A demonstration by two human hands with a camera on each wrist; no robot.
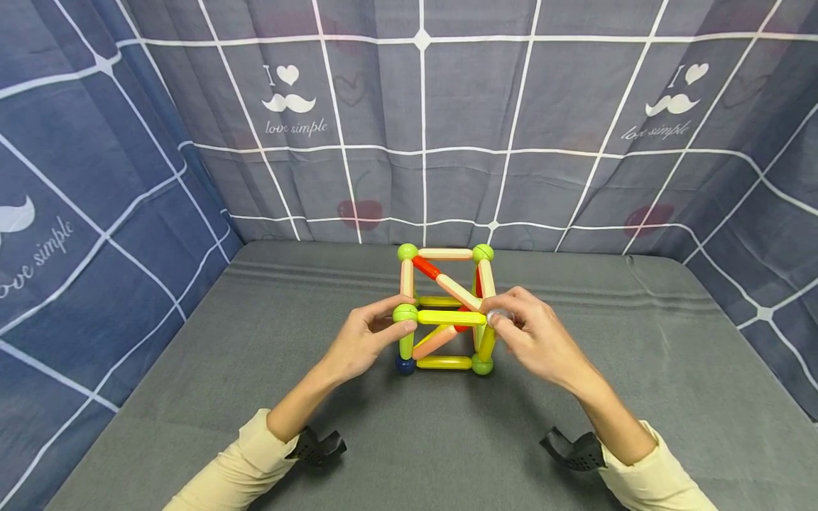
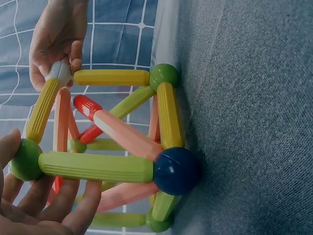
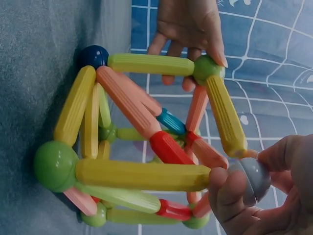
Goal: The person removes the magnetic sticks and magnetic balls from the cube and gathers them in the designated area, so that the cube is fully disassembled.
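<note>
A cube-shaped frame of magnetic building sticks and balls stands on the grey surface. My left hand [image 1: 361, 339] pinches the green ball [image 1: 405, 314] at its upper front left corner, thumb in front. At the upper front right corner, my right hand [image 1: 540, 339] grips a grey ball [image 3: 255, 180] between thumb and fingers. A yellow stick [image 1: 451, 317] spans these two corners. Below the green ball, a lime stick [image 2: 96, 167] leads to a navy ball [image 2: 177, 170]. Salmon and red diagonal sticks cross the frame, and their ends near the right hand are partly hidden.
The grey cloth surface [image 1: 255, 355] runs back to a blue-grey checked curtain [image 1: 460, 106], which also encloses the left and right sides. Black wrist straps [image 1: 319, 448] sit at both cuffs.
</note>
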